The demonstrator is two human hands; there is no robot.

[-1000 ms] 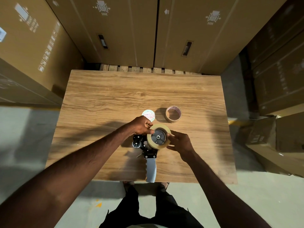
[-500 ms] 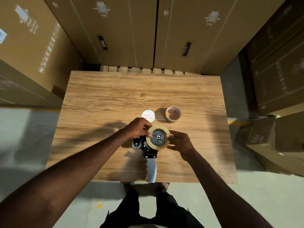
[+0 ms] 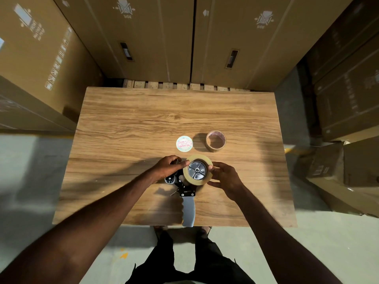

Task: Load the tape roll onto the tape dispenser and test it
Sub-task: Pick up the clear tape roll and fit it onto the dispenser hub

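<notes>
A tan tape roll [image 3: 188, 177] sits on the grey hub of the tape dispenser [image 3: 188, 210], which lies flat near the front edge of the wooden table [image 3: 143, 124], its grey handle pointing toward me. My left hand [image 3: 167, 168] pinches the roll's upper left edge and covers the dispenser's front end. My right hand [image 3: 224, 177] grips the roll's right rim with thumb and fingers. The dispenser's black roller shows just below my left hand.
A nearly used-up brown tape core [image 3: 215, 141] stands behind the dispenser, with a round printed label disc [image 3: 184, 143] to its left. Tall cardboard boxes [image 3: 153, 37] wall in the table at the back and both sides.
My left fingers have shifted slightly along the roll's upper left edge; the roll and dispenser stay in place. My right hand keeps its hold.
</notes>
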